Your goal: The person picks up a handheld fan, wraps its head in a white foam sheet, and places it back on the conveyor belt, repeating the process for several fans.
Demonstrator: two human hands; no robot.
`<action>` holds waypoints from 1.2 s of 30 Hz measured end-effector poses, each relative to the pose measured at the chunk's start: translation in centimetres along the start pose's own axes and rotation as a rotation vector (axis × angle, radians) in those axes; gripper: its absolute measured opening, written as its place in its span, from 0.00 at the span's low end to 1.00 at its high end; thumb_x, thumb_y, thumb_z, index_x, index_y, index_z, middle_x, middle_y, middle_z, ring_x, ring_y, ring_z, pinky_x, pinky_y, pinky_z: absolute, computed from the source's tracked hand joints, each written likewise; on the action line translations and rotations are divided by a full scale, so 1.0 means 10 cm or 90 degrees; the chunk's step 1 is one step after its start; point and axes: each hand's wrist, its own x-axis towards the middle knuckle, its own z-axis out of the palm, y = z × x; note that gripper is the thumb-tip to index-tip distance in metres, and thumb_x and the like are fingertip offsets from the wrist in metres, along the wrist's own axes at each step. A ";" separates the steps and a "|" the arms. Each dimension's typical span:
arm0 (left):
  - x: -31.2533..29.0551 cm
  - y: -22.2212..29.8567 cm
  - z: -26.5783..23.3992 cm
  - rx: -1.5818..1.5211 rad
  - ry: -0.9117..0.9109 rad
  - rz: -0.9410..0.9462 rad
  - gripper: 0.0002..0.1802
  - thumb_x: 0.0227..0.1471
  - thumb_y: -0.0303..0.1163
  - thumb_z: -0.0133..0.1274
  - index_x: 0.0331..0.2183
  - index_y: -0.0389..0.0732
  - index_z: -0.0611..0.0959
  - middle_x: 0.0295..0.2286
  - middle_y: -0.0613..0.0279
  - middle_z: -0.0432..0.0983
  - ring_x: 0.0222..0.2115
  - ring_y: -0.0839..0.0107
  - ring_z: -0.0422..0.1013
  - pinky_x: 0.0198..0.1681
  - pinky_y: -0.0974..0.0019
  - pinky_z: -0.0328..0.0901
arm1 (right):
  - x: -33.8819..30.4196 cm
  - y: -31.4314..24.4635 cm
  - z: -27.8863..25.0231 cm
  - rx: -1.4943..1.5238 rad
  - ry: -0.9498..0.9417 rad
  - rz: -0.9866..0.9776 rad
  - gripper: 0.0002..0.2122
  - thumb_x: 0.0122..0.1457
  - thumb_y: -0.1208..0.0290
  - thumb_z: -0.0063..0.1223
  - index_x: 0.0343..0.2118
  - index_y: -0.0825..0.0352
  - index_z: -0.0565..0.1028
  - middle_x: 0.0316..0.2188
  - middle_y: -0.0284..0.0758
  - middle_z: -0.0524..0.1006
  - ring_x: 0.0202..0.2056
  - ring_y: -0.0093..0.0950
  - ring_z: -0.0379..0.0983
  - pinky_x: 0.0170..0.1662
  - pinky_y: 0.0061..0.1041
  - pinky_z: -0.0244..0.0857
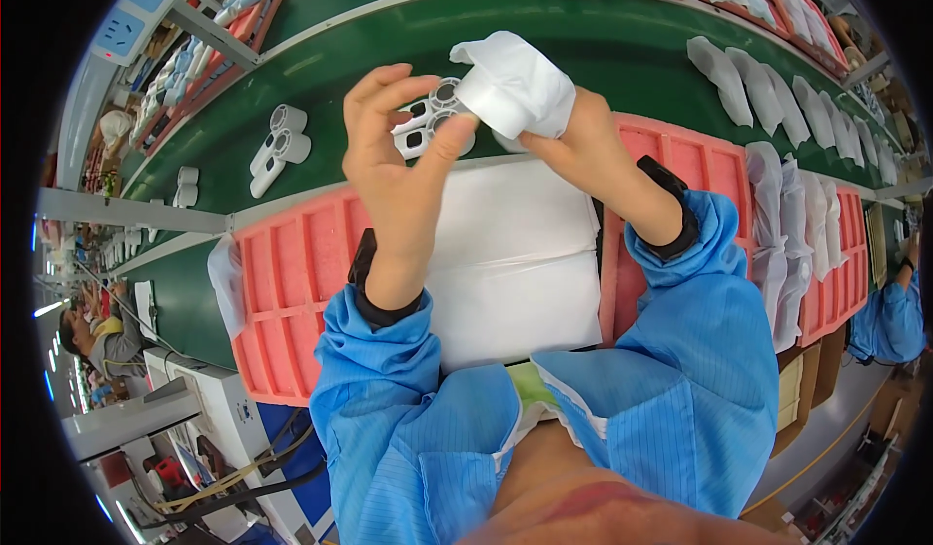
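Observation:
My right hand (pixel 573 132) is closed on a white soft wrapping bag (pixel 520 84), held up over the green belt. The bag bulges out in a rounded shape; whether anything is inside I cannot tell. Beside it, on the left, my left hand (pixel 394 152) has its fingers spread and curved, the thumb tip close to the bag's lower edge. White plastic parts with round ring ends (pixel 445 93) show behind the left hand's fingers, partly hidden. Farther left on the belt lies a similar white part with two round ends (pixel 290 145). A stack of white sheets (pixel 515 292) lies below my hands.
Pink compartment trays (pixel 292 283) flank the sheets, the right tray (pixel 671 142) holding wrapped pieces (pixel 768 224). More wrapped pieces (pixel 721 79) line the green belt (pixel 603 50) at right. Metal posts (pixel 136 217) stand left. Other people (pixel 102 336) sit at both sides.

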 end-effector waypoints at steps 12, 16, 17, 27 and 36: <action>-0.11 -0.02 0.07 0.325 -0.052 0.299 0.12 0.36 0.29 0.69 0.27 0.41 0.82 0.44 0.58 0.67 0.45 0.63 0.65 0.44 0.66 0.62 | -0.02 -0.13 -0.04 0.078 -0.016 0.058 0.12 0.51 0.73 0.59 0.38 0.71 0.75 0.30 0.42 0.79 0.32 0.34 0.77 0.35 0.27 0.68; -0.02 -0.08 0.00 0.123 -0.007 0.133 0.13 0.36 0.29 0.69 0.27 0.41 0.82 0.43 0.59 0.67 0.44 0.64 0.65 0.45 0.65 0.62 | 0.02 -0.15 -0.13 0.141 -0.017 0.045 0.13 0.52 0.72 0.58 0.39 0.71 0.75 0.30 0.41 0.79 0.32 0.33 0.77 0.35 0.27 0.68; -0.02 -0.07 0.01 0.123 -0.008 0.133 0.13 0.36 0.29 0.69 0.27 0.41 0.82 0.43 0.59 0.67 0.44 0.64 0.65 0.45 0.65 0.62 | 0.01 -0.15 -0.12 0.142 -0.016 0.046 0.13 0.52 0.72 0.58 0.39 0.71 0.75 0.30 0.41 0.79 0.32 0.33 0.77 0.35 0.27 0.68; -0.11 -0.04 0.15 0.232 -0.011 0.251 0.15 0.34 0.30 0.69 0.29 0.42 0.82 0.42 0.58 0.67 0.44 0.62 0.65 0.44 0.65 0.62 | -0.06 -0.17 0.00 -0.075 -0.062 0.027 0.12 0.49 0.74 0.56 0.38 0.70 0.76 0.30 0.44 0.78 0.29 0.41 0.76 0.32 0.30 0.68; -0.09 -0.14 0.08 0.339 0.007 0.321 0.17 0.31 0.31 0.71 0.29 0.46 0.83 0.41 0.59 0.67 0.42 0.62 0.64 0.42 0.65 0.57 | -0.05 -0.13 0.05 -0.033 0.004 0.010 0.11 0.50 0.73 0.56 0.37 0.69 0.76 0.29 0.44 0.78 0.30 0.42 0.75 0.32 0.31 0.67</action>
